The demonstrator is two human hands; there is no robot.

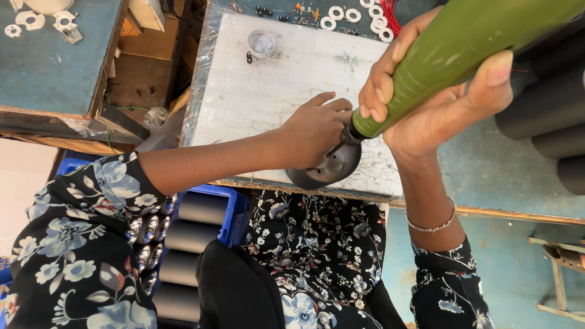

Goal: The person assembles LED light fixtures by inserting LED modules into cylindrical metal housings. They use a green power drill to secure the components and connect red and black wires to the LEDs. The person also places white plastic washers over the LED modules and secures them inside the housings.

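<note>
Your right hand [426, 103] grips green driver [463, 55], tip on dark round part [326, 170] | left hand [314, 131] holds that part, apparently closed | part at white board [256, 97] front edge

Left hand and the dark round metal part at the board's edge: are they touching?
Touching. The head view shows the left hand resting palm-down on the round metal part, covering its upper rim, while the right hand grips the green power screwdriver angled onto it.
</note>
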